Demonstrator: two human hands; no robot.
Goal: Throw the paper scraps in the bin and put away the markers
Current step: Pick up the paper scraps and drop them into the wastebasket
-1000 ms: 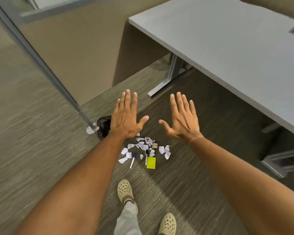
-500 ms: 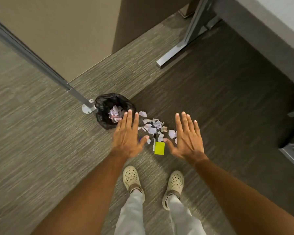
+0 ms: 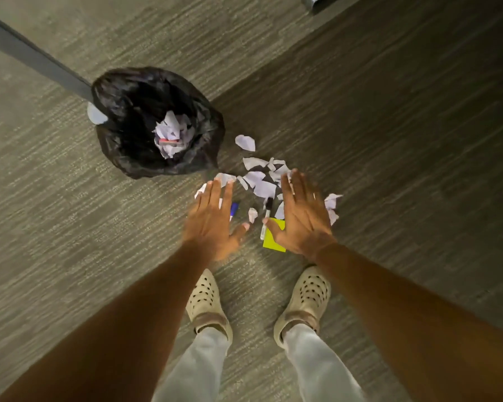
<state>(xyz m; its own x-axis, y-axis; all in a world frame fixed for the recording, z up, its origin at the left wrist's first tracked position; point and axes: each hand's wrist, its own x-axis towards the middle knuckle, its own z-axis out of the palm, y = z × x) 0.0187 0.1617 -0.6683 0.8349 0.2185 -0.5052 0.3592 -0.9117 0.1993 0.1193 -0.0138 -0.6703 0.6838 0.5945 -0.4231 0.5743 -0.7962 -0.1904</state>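
Compared with half a second ago, the view has tipped further down and closer: the table leg is nearly out of frame, and the bin (image 3: pixel 157 123) now sits larger, beyond the left hand (image 3: pixel 212 224). Grey striped carpet (image 3: pixel 55 213) covers the floor, half of it in shadow. Both hands hover flat, fingers straight and holding nothing — the right hand (image 3: pixel 301 219) partly hides a yellow note (image 3: pixel 273 240). Paper scraps (image 3: pixel 259 181) lie beyond the fingertips and between the hands. A black-capped marker (image 3: pixel 266 217) lies just beside the right thumb; a blue-capped marker (image 3: pixel 234 209) peeks from behind the left hand — mostly hidden. Everything is slightly blurred.
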